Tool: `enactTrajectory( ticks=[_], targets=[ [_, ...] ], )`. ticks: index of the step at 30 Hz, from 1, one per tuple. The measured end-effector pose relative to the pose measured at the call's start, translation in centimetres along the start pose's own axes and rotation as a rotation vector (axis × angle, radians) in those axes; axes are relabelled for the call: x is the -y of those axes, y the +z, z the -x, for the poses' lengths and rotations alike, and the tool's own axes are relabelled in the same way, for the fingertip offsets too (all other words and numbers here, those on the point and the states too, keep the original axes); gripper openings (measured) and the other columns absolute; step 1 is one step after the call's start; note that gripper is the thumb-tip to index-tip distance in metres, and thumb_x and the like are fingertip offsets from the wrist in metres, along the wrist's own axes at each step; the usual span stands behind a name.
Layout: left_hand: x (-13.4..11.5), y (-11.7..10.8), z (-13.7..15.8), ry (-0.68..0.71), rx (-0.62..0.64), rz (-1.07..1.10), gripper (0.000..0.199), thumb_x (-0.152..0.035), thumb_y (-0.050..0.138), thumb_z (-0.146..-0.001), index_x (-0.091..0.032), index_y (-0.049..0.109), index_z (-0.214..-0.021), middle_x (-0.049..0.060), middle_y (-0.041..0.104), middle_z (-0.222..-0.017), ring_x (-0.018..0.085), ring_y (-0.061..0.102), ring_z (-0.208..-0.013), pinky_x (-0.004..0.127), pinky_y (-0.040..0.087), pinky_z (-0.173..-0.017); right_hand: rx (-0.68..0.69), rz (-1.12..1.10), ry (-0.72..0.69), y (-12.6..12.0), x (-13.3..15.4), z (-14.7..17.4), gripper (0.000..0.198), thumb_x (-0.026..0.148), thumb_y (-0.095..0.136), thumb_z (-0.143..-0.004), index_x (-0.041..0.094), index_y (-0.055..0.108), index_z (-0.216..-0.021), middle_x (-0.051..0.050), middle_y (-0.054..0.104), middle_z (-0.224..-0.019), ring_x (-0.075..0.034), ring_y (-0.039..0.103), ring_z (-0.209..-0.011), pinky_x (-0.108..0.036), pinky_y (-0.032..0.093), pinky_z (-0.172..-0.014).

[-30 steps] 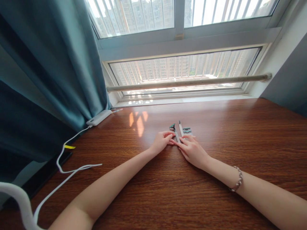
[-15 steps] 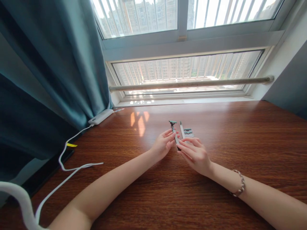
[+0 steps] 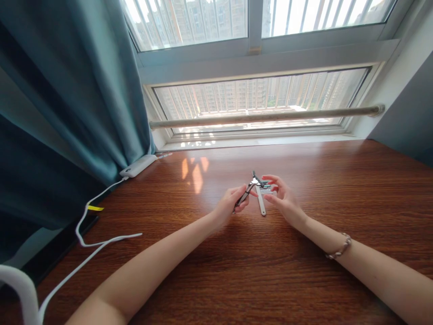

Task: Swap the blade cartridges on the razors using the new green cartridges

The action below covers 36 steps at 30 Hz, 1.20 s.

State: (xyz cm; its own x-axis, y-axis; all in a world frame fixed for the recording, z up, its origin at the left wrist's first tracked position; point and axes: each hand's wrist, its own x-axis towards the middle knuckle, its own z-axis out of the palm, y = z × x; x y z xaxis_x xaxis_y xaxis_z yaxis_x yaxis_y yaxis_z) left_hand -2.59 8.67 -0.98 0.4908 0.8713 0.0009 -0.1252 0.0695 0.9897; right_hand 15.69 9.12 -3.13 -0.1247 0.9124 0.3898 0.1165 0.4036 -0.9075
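Note:
My left hand (image 3: 230, 204) is closed around the handle of a razor (image 3: 242, 198), whose head tilts up and to the right. Close to the razor head, my right hand (image 3: 283, 198) is open, with fingers apart and curved; I see nothing held in it. Beneath the razor head lies a white, slim-handled brush (image 3: 261, 205), like a toothbrush, on the table. A small clear pack of razor blade cartridges (image 3: 267, 190) sits beside it, partly hidden by the razor head and my right fingers.
The brown wood-grain table (image 3: 189, 262) runs back to the window. At the left are a white power strip (image 3: 138, 166), a white cable (image 3: 111, 239) with a yellow tag (image 3: 95, 208), and a blue curtain (image 3: 84, 81). A pale rail (image 3: 264, 118) crosses the window.
The razor has turned so its head points right instead of away from me. My right hand has let go of the handle and moved right and up to beside the head.

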Motion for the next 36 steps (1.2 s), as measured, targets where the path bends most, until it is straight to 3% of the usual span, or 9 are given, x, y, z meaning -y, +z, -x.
enactTrajectory(
  ticks=[3,6,13,36],
  targets=[
    [0.4,-0.2,-0.1,-0.077,0.040,0.019,0.047,-0.054,0.036,-0.080,-0.011,0.055,-0.071,-0.007,0.024,-0.044,0.005,0.019,-0.038,0.021,0.014,-0.040,0.193,-0.259,0.074,-0.3,0.1,-0.5,0.046,0.038,0.061,-0.070,0.025,0.050,-0.113,-0.006,0.050,-0.118,-0.021,0.046,-0.101,-0.036,0.037,-0.085],
    [0.7,-0.2,-0.2,-0.149,0.043,0.032,0.047,-0.056,0.038,-0.077,-0.013,0.047,-0.061,-0.007,0.022,-0.042,0.004,0.016,-0.037,0.021,0.012,-0.039,0.267,-0.386,0.129,-0.4,0.0,-0.7,0.050,0.036,0.065,-0.066,0.025,0.052,-0.113,-0.006,0.053,-0.116,-0.021,0.048,-0.100,-0.037,0.037,-0.086],
    [0.5,0.4,0.1,-0.163,0.071,-0.058,0.047,-0.058,0.041,-0.075,-0.014,0.043,-0.058,-0.007,0.022,-0.043,0.004,0.013,-0.038,0.022,0.008,-0.040,0.261,-0.485,0.236,-0.3,-1.1,-0.6,0.042,0.027,0.069,-0.062,0.024,0.060,-0.103,-0.004,0.062,-0.095,-0.017,0.054,-0.087,-0.035,0.039,-0.084],
    [1.3,0.2,-0.3,-0.156,0.019,-0.078,0.044,-0.054,0.043,-0.077,-0.014,0.041,-0.056,-0.007,0.020,-0.043,0.004,0.012,-0.038,0.023,0.005,-0.040,0.348,-0.614,0.272,-0.3,-2.0,-0.6,0.047,0.019,0.068,-0.064,0.025,0.058,-0.109,-0.003,0.061,-0.091,-0.017,0.054,-0.091,-0.035,0.035,-0.087]
  ],
)
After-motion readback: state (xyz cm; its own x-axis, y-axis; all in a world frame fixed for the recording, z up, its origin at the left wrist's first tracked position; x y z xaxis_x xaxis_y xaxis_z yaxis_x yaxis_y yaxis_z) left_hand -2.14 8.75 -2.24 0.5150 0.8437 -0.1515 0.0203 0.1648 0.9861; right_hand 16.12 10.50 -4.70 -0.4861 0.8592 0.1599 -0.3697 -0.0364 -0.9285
